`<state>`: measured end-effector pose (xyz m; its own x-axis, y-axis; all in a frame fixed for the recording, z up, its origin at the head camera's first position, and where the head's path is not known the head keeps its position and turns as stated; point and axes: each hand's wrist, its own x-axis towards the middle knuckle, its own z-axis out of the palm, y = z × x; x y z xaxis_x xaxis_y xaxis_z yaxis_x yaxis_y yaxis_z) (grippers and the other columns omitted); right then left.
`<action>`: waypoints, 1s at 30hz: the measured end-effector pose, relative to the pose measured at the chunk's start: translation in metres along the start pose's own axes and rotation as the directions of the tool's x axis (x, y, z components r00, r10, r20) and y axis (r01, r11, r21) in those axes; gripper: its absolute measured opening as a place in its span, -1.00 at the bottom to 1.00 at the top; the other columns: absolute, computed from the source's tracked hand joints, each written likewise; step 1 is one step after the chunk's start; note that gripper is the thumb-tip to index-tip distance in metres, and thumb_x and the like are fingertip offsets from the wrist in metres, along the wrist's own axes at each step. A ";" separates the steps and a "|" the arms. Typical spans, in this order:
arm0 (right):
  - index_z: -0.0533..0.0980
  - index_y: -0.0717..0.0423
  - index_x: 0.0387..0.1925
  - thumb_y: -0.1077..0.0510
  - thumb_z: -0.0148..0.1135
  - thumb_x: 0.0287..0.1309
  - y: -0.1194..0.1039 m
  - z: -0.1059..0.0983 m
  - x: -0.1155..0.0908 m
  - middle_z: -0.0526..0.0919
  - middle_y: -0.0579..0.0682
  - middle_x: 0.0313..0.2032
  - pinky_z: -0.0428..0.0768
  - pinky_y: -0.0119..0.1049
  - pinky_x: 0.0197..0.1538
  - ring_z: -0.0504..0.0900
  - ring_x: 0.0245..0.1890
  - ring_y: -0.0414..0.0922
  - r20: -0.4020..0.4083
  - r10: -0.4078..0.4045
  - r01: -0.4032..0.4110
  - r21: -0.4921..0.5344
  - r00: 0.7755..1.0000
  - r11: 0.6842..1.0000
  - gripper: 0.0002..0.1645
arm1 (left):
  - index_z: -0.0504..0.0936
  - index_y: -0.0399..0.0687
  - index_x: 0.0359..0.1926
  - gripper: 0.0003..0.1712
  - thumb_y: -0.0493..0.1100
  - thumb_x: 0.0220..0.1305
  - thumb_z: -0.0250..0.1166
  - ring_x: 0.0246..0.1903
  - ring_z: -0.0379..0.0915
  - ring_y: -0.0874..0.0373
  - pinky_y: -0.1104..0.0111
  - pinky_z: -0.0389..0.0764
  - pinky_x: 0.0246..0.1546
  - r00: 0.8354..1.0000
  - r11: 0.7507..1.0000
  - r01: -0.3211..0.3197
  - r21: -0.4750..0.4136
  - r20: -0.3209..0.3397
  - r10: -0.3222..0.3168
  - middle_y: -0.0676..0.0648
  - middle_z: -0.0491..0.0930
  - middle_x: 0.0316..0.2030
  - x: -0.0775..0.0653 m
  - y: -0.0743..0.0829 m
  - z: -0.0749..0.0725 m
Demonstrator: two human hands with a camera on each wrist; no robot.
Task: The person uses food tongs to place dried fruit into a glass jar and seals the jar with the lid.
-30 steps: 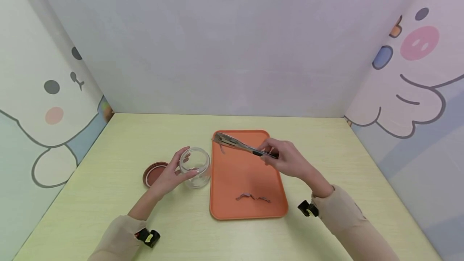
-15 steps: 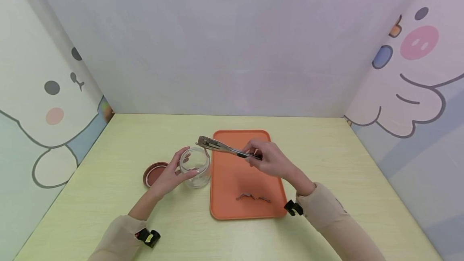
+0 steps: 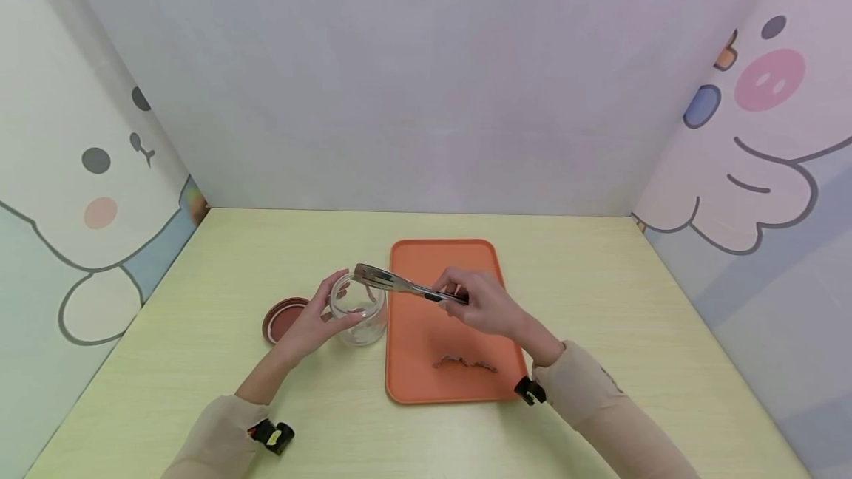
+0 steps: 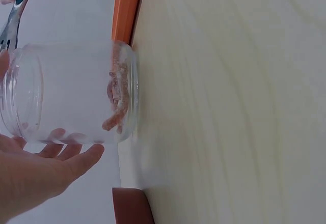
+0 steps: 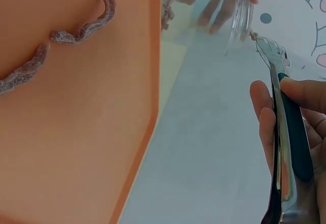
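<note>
My left hand [image 3: 313, 327] grips a clear glass jar [image 4: 76, 91], thumb and fingers round its side. Several reddish-brown dried strips [image 4: 118, 99] lie at the jar's bottom in the left wrist view. My right hand [image 3: 482, 303] holds metal tongs [image 3: 399, 284] with dark grips. Their tips are pressed together over the jar's mouth. A thin dried strip [image 5: 253, 35] pokes out from the tips in the right wrist view. Two wrinkled strips, one of them a curved strip [image 5: 91, 28], lie on the orange tray [image 3: 433, 324].
A brown-red lid [image 3: 282, 318] lies on the pale wooden table [image 3: 319, 420] left of the jar, partly behind my left hand. The tray stands just right of the jar. A plain pale wall [image 3: 413, 94] rises at the back, with cartoon-printed panels at both sides.
My right hand has carried the tongs and the strip left from above the tray's far left corner, then down to the jar's mouth. My left hand and the jar have stayed put.
</note>
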<state>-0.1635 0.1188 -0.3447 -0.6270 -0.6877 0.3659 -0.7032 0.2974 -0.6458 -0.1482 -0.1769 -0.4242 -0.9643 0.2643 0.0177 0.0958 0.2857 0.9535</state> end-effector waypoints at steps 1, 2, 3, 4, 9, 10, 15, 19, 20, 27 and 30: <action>0.44 0.19 -0.30 0.42 0.14 0.04 0.005 0.001 -0.001 0.51 -0.09 -0.56 0.21 -0.50 -0.74 0.30 -0.79 -0.29 0.005 0.006 -0.006 -0.003 1.000 1.000 -0.83 | -0.04 0.11 0.31 -0.16 -0.07 0.10 0.26 0.23 -0.10 -0.08 -0.01 0.10 0.13 1.000 1.000 0.000 0.000 0.000 0.000 -0.24 0.05 0.24 0.000 0.000 0.000; 0.44 0.17 -0.29 0.39 0.14 0.05 0.010 0.002 -0.003 0.51 -0.10 -0.56 0.21 -0.49 -0.74 0.28 -0.79 -0.30 0.009 0.012 -0.012 -0.005 1.000 1.000 -0.83 | -0.04 0.11 0.31 -0.16 -0.07 0.11 0.25 0.23 -0.10 -0.09 -0.02 0.10 0.13 1.000 1.000 0.000 0.000 0.001 0.000 -0.24 0.05 0.24 0.000 0.001 0.000; 0.44 0.14 -0.28 0.37 0.15 0.06 0.014 0.003 -0.004 0.51 -0.12 -0.54 0.22 -0.49 -0.74 0.27 -0.79 -0.31 0.013 0.023 -0.023 -0.007 1.000 1.000 -0.83 | -0.05 0.10 0.31 -0.16 -0.07 0.11 0.25 0.23 -0.10 -0.09 -0.02 0.08 0.13 1.000 1.000 0.000 -0.001 0.002 0.000 -0.24 0.05 0.24 0.000 0.001 0.000; 0.45 0.11 -0.27 0.34 0.15 0.07 0.019 0.004 -0.005 0.51 -0.15 -0.54 0.23 -0.48 -0.73 0.27 -0.78 -0.32 0.014 0.030 -0.030 -0.011 0.999 0.999 -0.83 | -0.05 0.11 0.31 -0.15 -0.07 0.11 0.25 0.23 -0.10 -0.09 -0.03 0.08 0.13 1.000 1.000 0.001 -0.001 0.002 -0.001 -0.24 0.05 0.23 -0.001 0.001 0.000; 0.45 0.02 -0.23 0.25 0.14 0.10 0.026 -0.002 -0.013 0.53 -0.16 -0.51 0.29 -0.46 -0.71 0.31 -0.74 -0.30 0.002 0.040 -0.040 -0.028 0.999 0.999 -0.83 | -0.05 0.11 0.31 -0.15 -0.08 0.10 0.26 0.23 -0.09 -0.08 -0.02 0.07 0.13 1.000 1.000 0.002 -0.002 0.003 -0.002 -0.25 0.05 0.23 -0.001 0.001 0.000; 0.45 0.02 -0.23 0.23 0.14 0.11 0.027 -0.004 -0.014 0.53 -0.15 -0.50 0.30 -0.45 -0.70 0.33 -0.74 -0.29 -0.004 0.038 -0.038 -0.035 0.999 0.999 -0.84 | -0.05 0.11 0.31 -0.14 -0.08 0.10 0.26 0.23 -0.09 -0.08 -0.02 0.07 0.13 1.000 1.000 0.001 -0.003 0.003 -0.001 -0.26 0.05 0.23 -0.001 0.002 0.000; 0.44 0.00 -0.20 0.19 0.14 0.12 0.033 -0.012 -0.026 0.53 -0.14 -0.47 0.35 -0.42 -0.66 0.37 -0.70 -0.27 -0.013 0.076 -0.077 -0.059 0.997 0.995 -0.82 | -0.05 0.09 0.31 -0.14 -0.09 0.10 0.26 0.23 -0.09 -0.08 -0.02 0.09 0.13 1.000 1.000 -0.003 -0.007 0.002 0.003 -0.27 0.04 0.23 0.000 0.002 0.000; 0.43 -0.02 -0.18 0.16 0.17 0.10 0.038 -0.018 -0.036 0.50 -0.19 -0.45 0.39 -0.41 -0.62 0.39 -0.65 -0.28 -0.026 0.108 -0.110 -0.083 0.994 0.990 -0.79 | -0.05 0.09 0.31 -0.14 -0.10 0.10 0.26 0.23 -0.08 -0.08 -0.02 0.09 0.13 1.000 1.000 -0.010 -0.010 0.002 0.010 -0.27 0.05 0.23 0.000 0.002 0.000; 0.43 -0.02 -0.17 0.16 0.18 0.09 0.040 -0.020 -0.039 0.50 -0.19 -0.44 0.40 -0.40 -0.62 0.40 -0.63 -0.28 -0.029 0.115 -0.117 -0.082 0.993 0.990 -0.78 | -0.05 0.09 0.31 -0.14 -0.10 0.10 0.26 0.23 -0.08 -0.08 -0.02 0.09 0.13 1.000 1.000 -0.011 -0.012 0.003 0.011 -0.27 0.05 0.23 0.000 0.002 0.000; 0.43 0.04 -0.13 0.24 0.20 0.06 0.043 -0.031 -0.058 0.51 -0.13 -0.42 0.39 -0.38 -0.62 0.41 -0.63 -0.24 -0.014 0.171 -0.171 -0.028 0.985 0.985 -0.70 | -0.04 0.09 0.31 -0.15 -0.12 0.10 0.26 0.22 -0.07 -0.07 0.00 0.10 0.13 1.000 1.000 -0.015 -0.019 0.004 0.015 -0.28 0.05 0.23 0.000 0.001 0.000; 0.43 0.15 -0.14 0.34 0.20 0.02 0.035 -0.037 -0.063 0.52 -0.06 -0.45 0.37 -0.38 -0.63 0.38 -0.66 -0.20 -0.007 0.170 -0.171 -0.013 0.985 0.985 -0.69 | -0.04 0.10 0.31 -0.15 -0.11 0.10 0.26 0.22 -0.08 -0.07 0.00 0.10 0.13 1.000 1.000 -0.013 -0.017 0.004 0.013 -0.27 0.06 0.23 0.000 0.001 0.000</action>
<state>-0.1612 0.1972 -0.3655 -0.7399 -0.6225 0.2551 -0.5903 0.4189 -0.6900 -0.1479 -0.1764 -0.4228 -0.9620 0.2717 0.0287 0.1038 0.2661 0.9583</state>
